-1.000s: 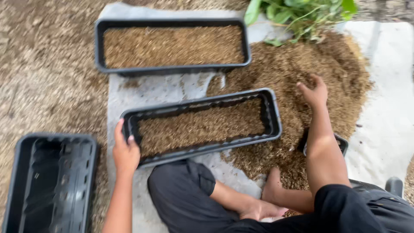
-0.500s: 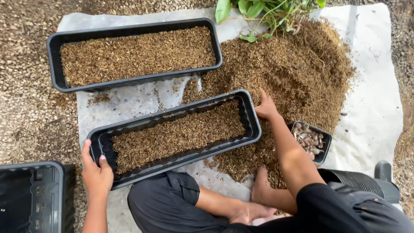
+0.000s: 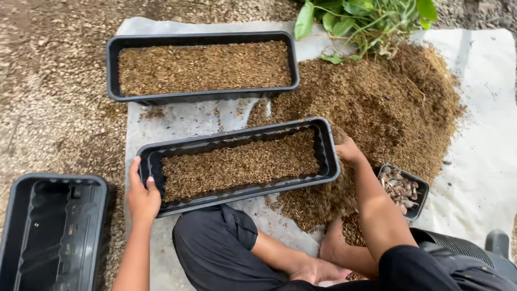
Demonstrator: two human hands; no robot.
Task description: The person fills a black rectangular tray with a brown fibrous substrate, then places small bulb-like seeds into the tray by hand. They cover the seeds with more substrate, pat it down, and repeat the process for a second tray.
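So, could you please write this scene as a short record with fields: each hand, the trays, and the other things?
left hand: grips end rim of near black rectangular plastic planter tray, partly filled with brown husk mix
right hand: at tray's other end, in loose brown husk pile
far tray: black, filled
empty tray: black, lower left
small black pot: holds pale chips
ground cover: white sheet

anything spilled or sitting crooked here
Yes. Loose brown mix is scattered on the white sheet, between the far planter and the near planter and beyond the main pile. The near planter sits askew to the far one, with the left hand on one end and the right hand at the other.
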